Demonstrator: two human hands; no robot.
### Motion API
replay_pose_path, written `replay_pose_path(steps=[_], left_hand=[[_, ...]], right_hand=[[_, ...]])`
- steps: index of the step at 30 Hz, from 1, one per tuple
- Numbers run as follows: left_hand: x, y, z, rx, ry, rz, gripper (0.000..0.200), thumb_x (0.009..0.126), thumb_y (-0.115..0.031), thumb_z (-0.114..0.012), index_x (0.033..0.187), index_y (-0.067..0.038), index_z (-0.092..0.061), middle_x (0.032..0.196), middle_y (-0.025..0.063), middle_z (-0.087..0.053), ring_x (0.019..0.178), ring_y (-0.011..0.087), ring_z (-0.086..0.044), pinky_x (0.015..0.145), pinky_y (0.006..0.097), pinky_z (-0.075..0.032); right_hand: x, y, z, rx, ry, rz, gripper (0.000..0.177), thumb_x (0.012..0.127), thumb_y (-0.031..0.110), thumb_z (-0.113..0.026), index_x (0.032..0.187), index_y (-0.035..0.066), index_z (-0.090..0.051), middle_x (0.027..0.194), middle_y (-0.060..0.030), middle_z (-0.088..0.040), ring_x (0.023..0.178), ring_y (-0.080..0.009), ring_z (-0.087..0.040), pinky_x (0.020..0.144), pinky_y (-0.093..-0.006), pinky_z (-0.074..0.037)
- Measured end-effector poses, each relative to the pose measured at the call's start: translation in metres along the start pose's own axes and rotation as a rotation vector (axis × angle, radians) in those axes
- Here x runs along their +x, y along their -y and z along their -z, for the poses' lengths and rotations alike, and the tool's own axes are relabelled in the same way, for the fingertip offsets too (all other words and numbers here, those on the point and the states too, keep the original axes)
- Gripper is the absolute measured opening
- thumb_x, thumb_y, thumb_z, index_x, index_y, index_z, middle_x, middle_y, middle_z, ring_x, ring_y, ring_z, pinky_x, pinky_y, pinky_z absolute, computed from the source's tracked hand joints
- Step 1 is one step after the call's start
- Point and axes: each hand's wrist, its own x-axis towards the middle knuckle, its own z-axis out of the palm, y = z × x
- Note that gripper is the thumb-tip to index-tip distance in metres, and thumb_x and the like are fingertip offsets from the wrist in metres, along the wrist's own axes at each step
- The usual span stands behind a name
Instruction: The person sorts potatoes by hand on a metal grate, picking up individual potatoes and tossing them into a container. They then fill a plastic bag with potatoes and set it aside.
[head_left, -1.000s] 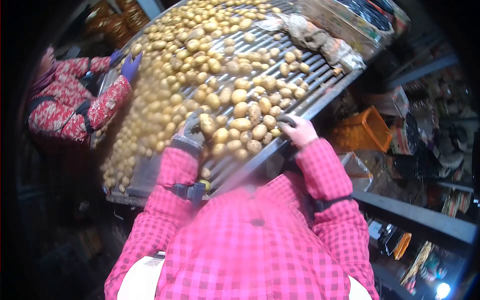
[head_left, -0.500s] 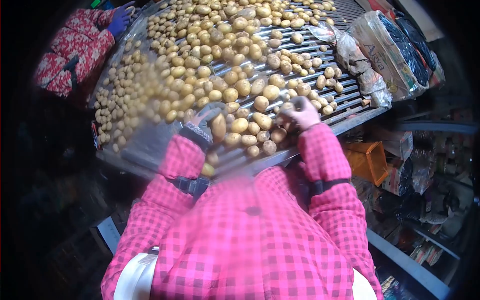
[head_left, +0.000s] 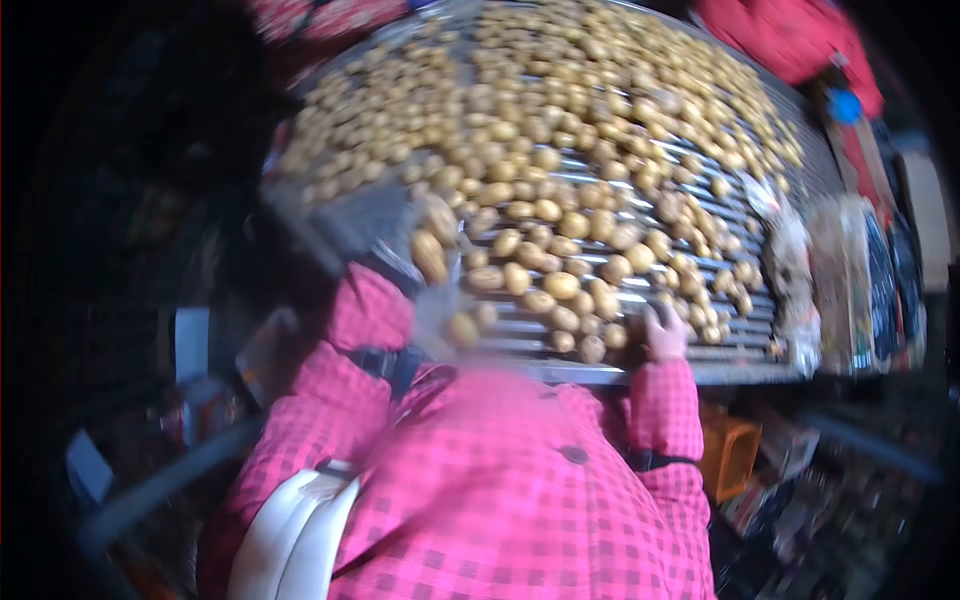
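Many pale yellow potatoes (head_left: 560,286) lie loose over a slatted metal sorting table (head_left: 520,338). My left hand (head_left: 404,238), smeared by motion, is at the left front of the table. Two larger potatoes (head_left: 429,256) appear right against its inner side; I cannot tell whether its fingers hold them. At the front edge, my right hand (head_left: 664,330) has its fingers curled, beside the nearest potatoes on the slats. Whatever lies inside those fingers is hidden. Both my sleeves are pink check.
A person's red sleeve (head_left: 790,40) reaches in at the upper right, and another patterned sleeve (head_left: 345,18) shows at the upper left. Printed sacks (head_left: 842,280) stand by the table's right side. Below the edge is an orange crate (head_left: 733,455).
The view has swung, showing more of the table and a person at the upper right. My right hand has drawn back to the front edge; my left hand has shifted leftward over the table.
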Motion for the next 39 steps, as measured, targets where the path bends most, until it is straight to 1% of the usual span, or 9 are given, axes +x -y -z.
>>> replay_pose_path(steps=[2,3,4,5,8,19,21,27,39], left_hand=[[-0.026,-0.054,0.083,-0.142,-0.330,0.287,0.036,0.090,-0.035,-0.046,0.073,-0.004,-0.053,0.076,0.0105,-0.057,0.065,0.0266,-0.054,0.065,0.0345,-0.048],[-0.040,-0.056,0.132,-0.349,-0.429,-0.059,0.032,0.086,-0.035,-0.051,0.078,-0.003,-0.054,0.082,0.0110,-0.058,0.073,0.0276,-0.056,0.065,0.0379,-0.049],[-0.071,-0.075,0.175,-0.309,-0.365,-0.092,0.041,0.083,-0.042,-0.056,0.109,-0.011,-0.055,0.085,0.0061,-0.058,0.078,0.0243,-0.057,0.059,0.0366,-0.050],[-0.092,-0.100,0.164,-0.534,-0.781,-0.138,0.040,0.085,-0.043,-0.052,0.111,-0.012,-0.055,0.094,0.0027,-0.059,0.082,0.0246,-0.058,0.063,0.0364,-0.050],[-0.205,-0.102,0.259,-0.352,-0.989,-0.043,0.042,0.086,-0.044,-0.050,0.114,-0.014,-0.053,0.101,0.0042,-0.060,0.091,0.0261,-0.057,0.072,0.0427,-0.050],[-0.356,-0.012,0.268,-0.143,-1.641,0.062,0.042,0.086,-0.031,-0.052,0.123,-0.011,-0.046,0.114,0.0122,-0.054,0.102,0.0320,-0.054,0.083,0.0469,-0.045],[-0.338,-0.017,0.285,-0.052,-1.625,0.017,0.043,0.086,-0.029,-0.052,0.125,-0.010,-0.045,0.116,0.0136,-0.053,0.104,0.0330,-0.053,0.085,0.0477,-0.044],[-0.187,-0.049,0.278,0.211,-1.418,-0.194,0.047,0.086,-0.022,-0.054,0.129,-0.009,-0.041,0.123,0.0180,-0.050,0.109,0.0362,-0.051,0.091,0.0501,-0.041],[0.055,0.074,-0.117,0.630,0.122,0.197,0.027,0.087,-0.009,-0.055,0.114,-0.006,-0.057,0.107,0.0051,-0.061,0.098,0.0148,-0.056,0.088,0.0285,-0.044]], right_hand=[[-0.002,-0.017,0.013,0.159,0.006,-0.095,0.022,0.082,0.014,-0.063,0.102,0.003,-0.065,0.097,-0.0077,-0.066,0.088,-0.0171,-0.061,0.081,-0.0292,-0.048],[0.004,-0.046,0.009,0.248,-0.013,-0.079,0.022,0.083,0.014,-0.063,0.102,0.002,-0.065,0.098,-0.0061,-0.066,0.088,-0.0162,-0.061,0.081,-0.0288,-0.048],[0.002,-0.041,0.009,0.385,0.009,-0.114,0.020,0.082,0.013,-0.065,0.099,0.002,-0.065,0.095,-0.0055,-0.065,0.086,-0.0144,-0.060,0.077,-0.0282,-0.048],[-0.001,-0.028,0.012,0.522,0.026,-0.162,0.018,0.082,0.012,-0.066,0.097,0.002,-0.066,0.092,-0.0049,-0.065,0.083,-0.0126,-0.060,0.074,-0.0275,-0.049],[-0.004,-0.012,0.015,0.486,0.014,-0.124,0.017,0.084,0.006,-0.063,0.100,0.000,-0.065,0.096,-0.0054,-0.065,0.085,-0.0135,-0.060,0.076,-0.0256,-0.049],[0.000,-0.037,0.015,0.353,0.126,-0.037,0.025,0.082,0.016,-0.066,0.105,0.005,-0.064,0.101,-0.0049,-0.064,0.091,-0.0136,-0.058,0.081,-0.0265,-0.047],[-0.005,0.005,0.021,0.350,0.080,-0.364,0.027,0.080,0.019,-0.069,0.104,0.007,-0.065,0.101,-0.0052,-0.065,0.091,-0.0143,-0.059,0.081,-0.0274,-0.047],[-0.009,-0.013,0.008,0.372,0.028,-0.051,0.016,0.080,0.013,-0.065,0.095,0.007,-0.066,0.088,-0.0038,-0.066,0.082,-0.0142,-0.061,0.078,-0.0281,-0.047],[-0.034,0.079,-0.038,-0.465,0.264,0.455,0.049,0.074,0.025,-0.065,0.120,0.016,-0.050,0.128,-0.0083,-0.045,0.115,-0.0330,-0.045,0.093,-0.0449,-0.041]])
